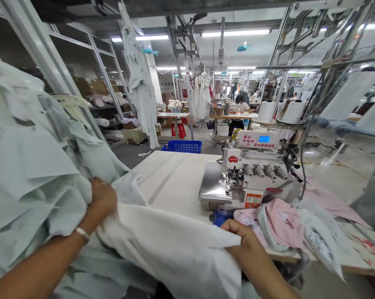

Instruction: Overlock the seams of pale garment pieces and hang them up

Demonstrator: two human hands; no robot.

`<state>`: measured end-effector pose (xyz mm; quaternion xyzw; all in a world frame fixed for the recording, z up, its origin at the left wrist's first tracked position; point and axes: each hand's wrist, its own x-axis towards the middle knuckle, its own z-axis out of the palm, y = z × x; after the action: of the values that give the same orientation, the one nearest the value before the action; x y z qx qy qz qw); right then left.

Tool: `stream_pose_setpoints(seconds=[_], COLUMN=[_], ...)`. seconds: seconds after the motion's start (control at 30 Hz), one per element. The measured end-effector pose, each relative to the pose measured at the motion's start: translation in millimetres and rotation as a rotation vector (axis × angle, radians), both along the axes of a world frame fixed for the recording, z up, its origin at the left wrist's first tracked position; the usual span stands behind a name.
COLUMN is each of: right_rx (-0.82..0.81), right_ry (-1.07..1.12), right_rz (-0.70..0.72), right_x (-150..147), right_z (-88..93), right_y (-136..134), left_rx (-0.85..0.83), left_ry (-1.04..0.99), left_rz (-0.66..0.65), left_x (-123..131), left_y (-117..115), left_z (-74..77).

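Observation:
My left hand grips a bunched fold of white fabric, with a heap of pale grey-green cloth pressed against it on the left. My right hand pinches the corner of the same white fabric, and the cloth hangs in a wide sheet between my hands. Just beyond my right hand lies pink printed cloth. A small blue item sits by my right fingers. An overlock sewing machine stands ahead of both hands, out of their reach of contact.
The white sewing table runs beneath the machine, with thread cones behind it. A blue plastic basket stands past the table's far edge. Shelves of cloth rolls line the left, and a co-worker sits at a distant table.

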<state>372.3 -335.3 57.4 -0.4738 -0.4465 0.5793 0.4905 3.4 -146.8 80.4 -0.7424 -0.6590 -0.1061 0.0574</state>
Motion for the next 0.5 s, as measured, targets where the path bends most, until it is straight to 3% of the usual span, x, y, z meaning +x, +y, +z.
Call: stream_pose_setpoints(seconds=[0.07,0.13,0.2,0.23,0.27,0.33,0.4,0.5], right_rx=[0.038,0.018,0.005,0.023,0.065,0.157,0.157,0.042], right_ry=[-0.07,-0.065,-0.013,0.029,0.067,0.133,0.216,0.394], right_rz=[0.007,0.066,0.126,0.148,0.155,0.111,0.029,-0.071], right_x=[-3.5,-8.1,-11.7,-12.6,-12.6,-10.7,-8.5,-8.6], right_z=[7.1,13.5,19.2,21.6,23.5,24.6,20.1,3.1], right_y=[10.9,17.0,18.8,18.4,17.4,14.5,11.7,9.1], left_rx=[0.082,0.096,0.037,-0.029,-0.141,-0.244,-0.283,-0.293], left_ry=[-0.038,-0.071,-0.104,-0.127,-0.251,-0.488,-0.679,-0.824], left_rz=[0.003,-0.093,-0.31,-0.482,-0.704,-0.889,-0.874,-0.72], left_x=[21.2,61.4,109.5,132.0,151.6,178.8,190.4,191.1], left_y=[-14.8,-38.0,-69.7,-86.4,-102.0,-124.4,-131.8,-123.9], left_z=[8.2,10.8,9.7,8.8,8.1,7.7,8.5,11.4])
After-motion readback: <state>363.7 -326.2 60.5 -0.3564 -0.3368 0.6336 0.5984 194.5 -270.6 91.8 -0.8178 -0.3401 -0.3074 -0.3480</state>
